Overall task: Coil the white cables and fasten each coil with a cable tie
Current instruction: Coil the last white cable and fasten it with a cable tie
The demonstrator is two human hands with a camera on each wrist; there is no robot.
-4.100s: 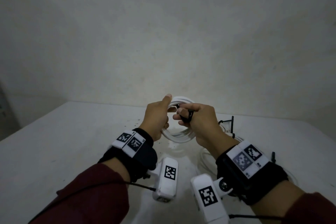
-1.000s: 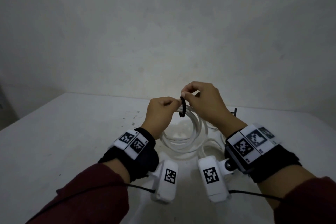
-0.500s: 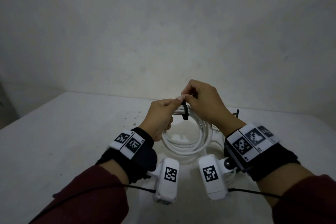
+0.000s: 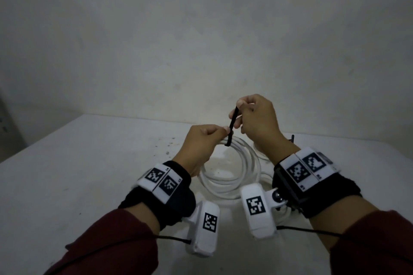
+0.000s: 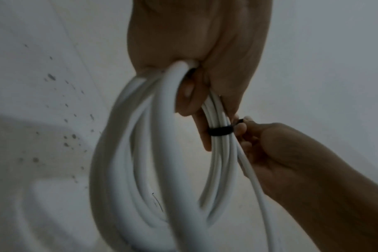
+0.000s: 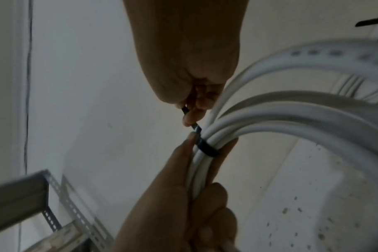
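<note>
Now, left hand (image 4: 202,140): fingers curled round the gathered strands of the coil (image 4: 232,176), thumb and forefinger at the tie's band.
Right hand (image 4: 257,118): thumb and fingers pinch the free tail of the tie (image 4: 232,126), held above the left hand.
Tie: black; its band wraps the strands in a closed loop just beside the left fingertips, and the tail runs up to the right hand.
Coil: white, several loops, hanging below both hands over the table (image 4: 67,174).
Loose strand (image 5: 255,184): runs down past the right palm.
Behind right wrist: another black tie (image 4: 291,138) on the table.
</note>
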